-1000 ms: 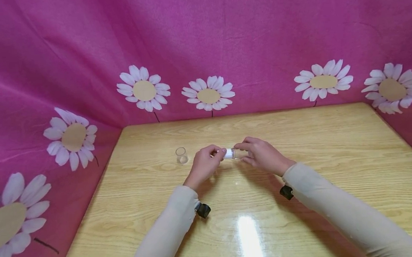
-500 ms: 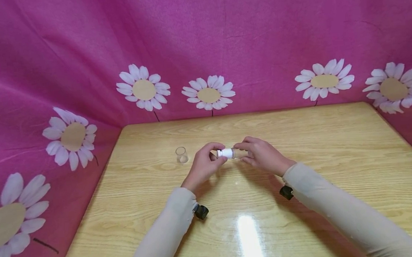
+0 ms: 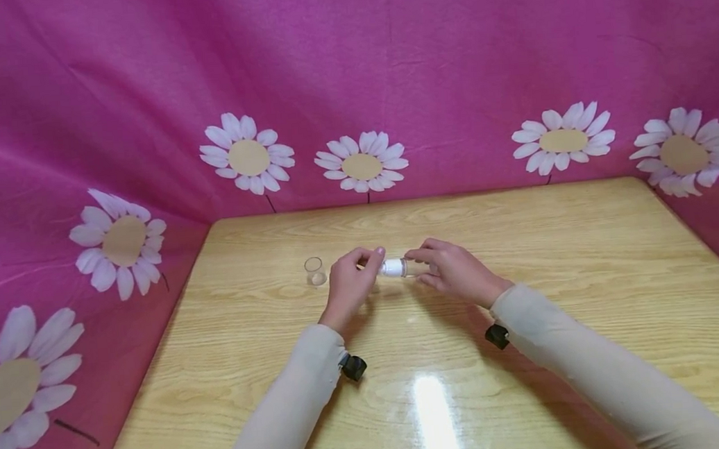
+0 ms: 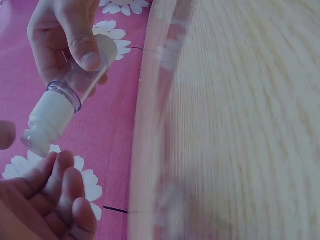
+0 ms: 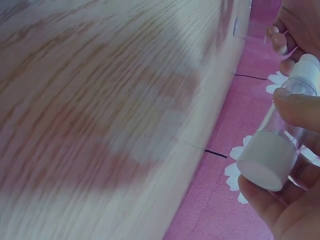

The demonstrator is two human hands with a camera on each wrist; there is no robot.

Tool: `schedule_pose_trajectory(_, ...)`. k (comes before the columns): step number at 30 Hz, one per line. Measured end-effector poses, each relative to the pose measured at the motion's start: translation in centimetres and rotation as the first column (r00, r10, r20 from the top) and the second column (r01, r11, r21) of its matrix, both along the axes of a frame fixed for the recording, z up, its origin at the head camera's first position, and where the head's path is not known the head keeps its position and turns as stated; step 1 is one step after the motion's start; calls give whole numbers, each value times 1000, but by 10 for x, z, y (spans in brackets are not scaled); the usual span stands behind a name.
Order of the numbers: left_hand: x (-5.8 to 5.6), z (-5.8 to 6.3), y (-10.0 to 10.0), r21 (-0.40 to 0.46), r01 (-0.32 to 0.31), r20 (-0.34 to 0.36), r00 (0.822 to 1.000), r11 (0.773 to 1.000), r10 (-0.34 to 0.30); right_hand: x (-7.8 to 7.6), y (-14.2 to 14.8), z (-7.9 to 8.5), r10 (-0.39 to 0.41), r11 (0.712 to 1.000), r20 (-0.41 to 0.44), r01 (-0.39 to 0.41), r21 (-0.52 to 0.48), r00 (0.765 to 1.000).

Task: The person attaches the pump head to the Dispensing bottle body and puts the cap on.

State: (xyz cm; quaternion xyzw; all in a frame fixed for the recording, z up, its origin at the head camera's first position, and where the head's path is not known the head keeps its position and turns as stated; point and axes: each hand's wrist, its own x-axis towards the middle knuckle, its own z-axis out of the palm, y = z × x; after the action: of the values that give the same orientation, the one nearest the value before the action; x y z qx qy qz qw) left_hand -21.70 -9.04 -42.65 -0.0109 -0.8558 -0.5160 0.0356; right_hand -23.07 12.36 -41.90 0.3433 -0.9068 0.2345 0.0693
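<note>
My right hand [image 3: 459,273] grips a slim clear bottle [image 5: 285,120] by its body, fingers and thumb curled round it. The bottle lies on its side above the table, its white base toward my right palm. A white collar with a pump-like top [image 4: 50,117] points left toward my left hand [image 3: 350,286]. In the left wrist view, the left fingertips [image 4: 60,162] are right at the end of that top, while the thumb stands apart from it on the other side. A clear cup-shaped piece [image 3: 315,273] stands upright on the table left of the left hand.
The light wood table [image 3: 271,397] runs back to a pink cloth [image 3: 448,58] with large white daisies. The cloth also hangs along the left and right sides. A bright light reflection [image 3: 434,414] shows on the tabletop near the front.
My left thumb and fingers were round the white top; they spread and have now drawn back left to its end. The right hand keeps its grip on the bottle almost unmoved.
</note>
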Motion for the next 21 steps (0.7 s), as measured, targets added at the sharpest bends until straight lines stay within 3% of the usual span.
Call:
schedule_pose_trajectory(7, 2, -2, -1, -18, 56, 88, 995, 998, -54, 0, -1, -2, 14, 1000, -6, -13, 12, 1000)
schedule_pose_trajectory(21, 3, -2, -3, -39, 59, 92, 994, 998, -55, 1, -3, -2, 11, 1000, 1, -11, 16, 1000)
